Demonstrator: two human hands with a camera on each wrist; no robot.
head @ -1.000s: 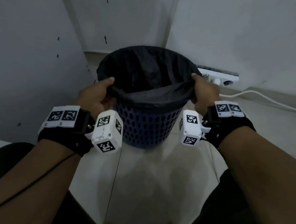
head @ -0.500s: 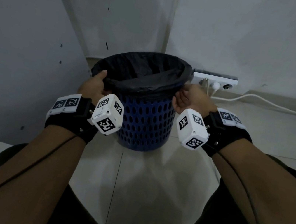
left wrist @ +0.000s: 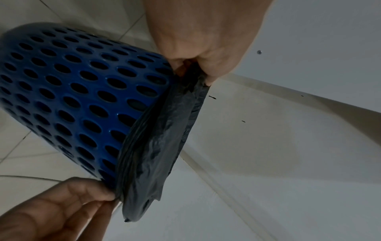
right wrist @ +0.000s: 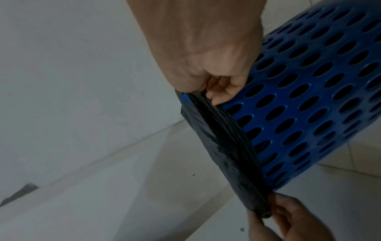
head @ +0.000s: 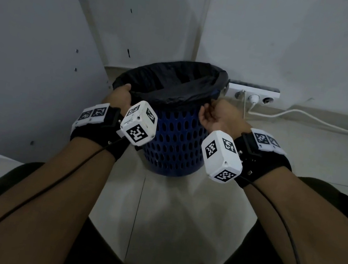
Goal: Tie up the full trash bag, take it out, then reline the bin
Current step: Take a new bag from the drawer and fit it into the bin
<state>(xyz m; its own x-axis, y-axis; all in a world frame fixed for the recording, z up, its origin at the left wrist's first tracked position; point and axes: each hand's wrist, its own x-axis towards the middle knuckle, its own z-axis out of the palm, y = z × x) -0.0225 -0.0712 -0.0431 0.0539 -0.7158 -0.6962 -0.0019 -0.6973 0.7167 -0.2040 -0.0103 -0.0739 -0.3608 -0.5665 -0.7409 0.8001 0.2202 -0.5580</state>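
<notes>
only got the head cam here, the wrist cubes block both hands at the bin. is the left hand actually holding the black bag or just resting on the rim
Observer: Holding it. In the left wrist view the left hand pinches the folded edge of the black trash bag between thumb and fingers, at the top of the blue perforated bin.
Operator: and the right one
Observer: The right hand pinches the bag's edge too, with its fingers curled under it against the bin wall.
Operator: is the bag over the rim on that side
Observer: Not fully. The right wrist view shows a sliver of bare blue rim beside that hand. Further along, the bag's band covers the rim.
</notes>
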